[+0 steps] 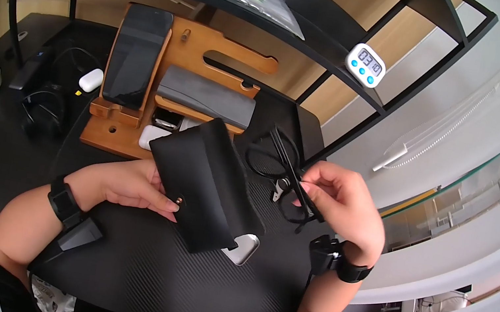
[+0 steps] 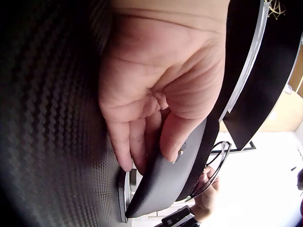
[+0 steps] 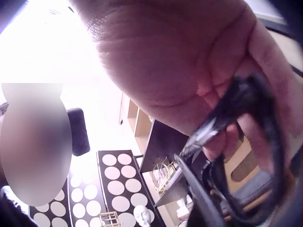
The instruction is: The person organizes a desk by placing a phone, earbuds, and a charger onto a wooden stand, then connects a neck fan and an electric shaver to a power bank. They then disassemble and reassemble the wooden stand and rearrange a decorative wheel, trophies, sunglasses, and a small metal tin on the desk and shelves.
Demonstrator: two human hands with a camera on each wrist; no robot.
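Observation:
My left hand point(image 1: 133, 183) grips a black glasses case point(image 1: 202, 181), thumb on the front beside a small metal snap and fingers behind it. The case is tilted above the desk. In the left wrist view the thumb lies on the smooth case point(image 2: 165, 182) near the snap. My right hand point(image 1: 342, 202) pinches black-framed eyeglasses point(image 1: 287, 160) between thumb and fingers, to the right of the case. The glasses point(image 3: 274, 123) loom blurred before the palm in the right wrist view. A silvery rounded-corner object point(image 1: 243, 250) lies partly hidden under the case.
Behind the case, a wooden stand point(image 1: 189, 45) bears a phone point(image 1: 138, 56) and a grey case point(image 1: 207, 96). White earbud cases point(image 1: 91, 80) and black headphones point(image 1: 44, 110) are at the left. A shelf with a timer point(image 1: 366, 65) spans the back; a curved desk edge runs in front.

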